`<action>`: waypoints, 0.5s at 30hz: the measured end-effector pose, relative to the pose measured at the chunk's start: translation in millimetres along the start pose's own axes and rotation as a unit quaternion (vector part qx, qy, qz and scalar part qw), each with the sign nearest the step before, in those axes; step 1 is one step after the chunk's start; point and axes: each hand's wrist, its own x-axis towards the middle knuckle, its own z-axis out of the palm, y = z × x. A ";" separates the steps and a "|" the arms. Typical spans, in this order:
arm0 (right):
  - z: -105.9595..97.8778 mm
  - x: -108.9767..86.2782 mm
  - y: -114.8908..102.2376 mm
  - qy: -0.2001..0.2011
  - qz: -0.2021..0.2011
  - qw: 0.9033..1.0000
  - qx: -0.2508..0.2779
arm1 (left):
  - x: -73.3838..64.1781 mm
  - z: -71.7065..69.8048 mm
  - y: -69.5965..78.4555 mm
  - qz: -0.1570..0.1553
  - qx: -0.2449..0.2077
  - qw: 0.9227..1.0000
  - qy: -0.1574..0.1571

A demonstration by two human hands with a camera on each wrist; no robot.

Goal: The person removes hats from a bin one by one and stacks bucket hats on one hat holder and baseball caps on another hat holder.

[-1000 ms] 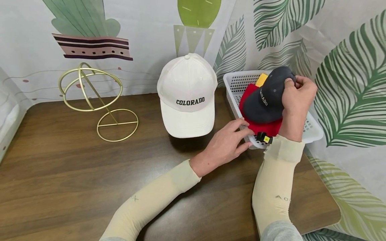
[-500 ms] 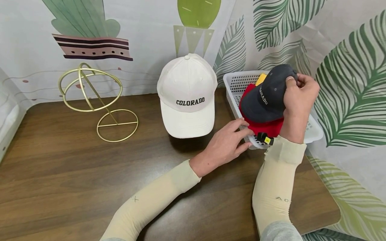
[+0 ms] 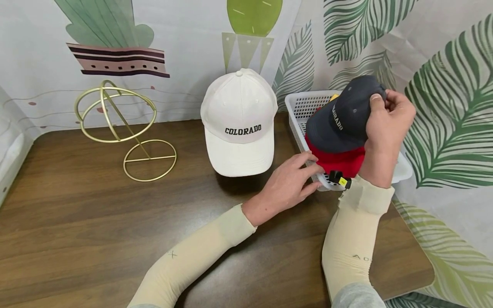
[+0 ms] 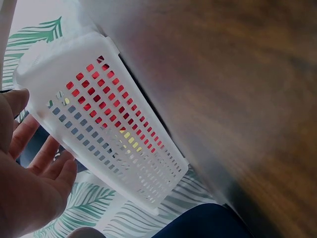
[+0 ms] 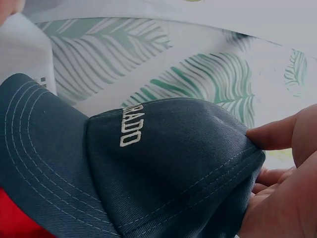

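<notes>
A dark navy baseball cap [image 3: 343,117] with white lettering is raised over the basket, tilted with its brim toward the left. My right hand [image 3: 390,119] pinches the back of its crown between thumb and fingers, as the right wrist view also shows. Beneath the navy cap lies red cloth [image 3: 335,162], mostly covered, in a white perforated plastic basket [image 3: 294,122]. At the basket's near left corner, my left hand [image 3: 289,184] touches the rim with loosely bent fingers. In the left wrist view, red and yellow show through the holes of the basket [image 4: 148,178].
A white cap [image 3: 240,119] marked COLORADO sits upright left of the basket, its support hidden. Farther left is a bare gold wire hat stand [image 3: 150,158]. The wooden table [image 3: 96,239] meets patterned cloth at the back and right. A yellow item [image 3: 334,97] peeks out behind the navy cap.
My right hand has moved up and slightly right, lifting the navy cap off the red cloth. The yellow item is now more covered. My left hand has stayed at the basket's corner.
</notes>
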 end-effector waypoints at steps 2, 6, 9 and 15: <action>-0.5 -2.1 -3.1 0.004 -0.010 1.000 0.012 | -0.1 0.2 -0.1 0.003 0.002 1.000 0.004; -1.7 -7.5 -9.5 0.009 -0.027 0.999 0.027 | -0.2 0.7 -0.4 0.010 0.007 1.000 0.010; -2.7 -11.3 -13.4 0.008 -0.037 0.999 0.038 | -0.3 1.1 -0.4 0.012 0.011 1.000 0.011; -6.2 -20.0 -22.8 0.006 -0.052 0.996 0.068 | 0.2 0.9 -0.1 0.012 0.013 1.000 0.009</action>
